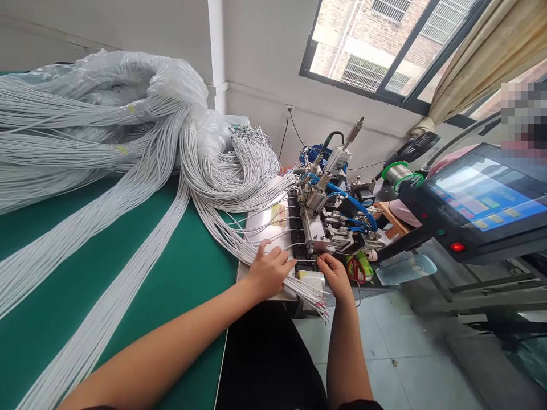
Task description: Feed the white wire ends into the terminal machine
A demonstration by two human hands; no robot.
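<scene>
My left hand (268, 269) rests on the metal plate (260, 219), fingers curled and pinching a thin white wire (304, 261). My right hand (335, 274) pinches the same wire's end just in front of the small soldering machine (331, 219). A fan of white wires (239, 239) runs under my left hand and ends in a loose tail (314, 302) at the bench edge. Several wires lie across the black fixture strip (297, 228) beside the machine.
Big bundles of white cable (85, 131), partly in clear plastic, cover the green bench (179, 267). A touchscreen controller (482, 205) on an arm stands right, a solder spool (399, 172) behind. Scissors (354, 267) lie by the machine. Tiled floor is below.
</scene>
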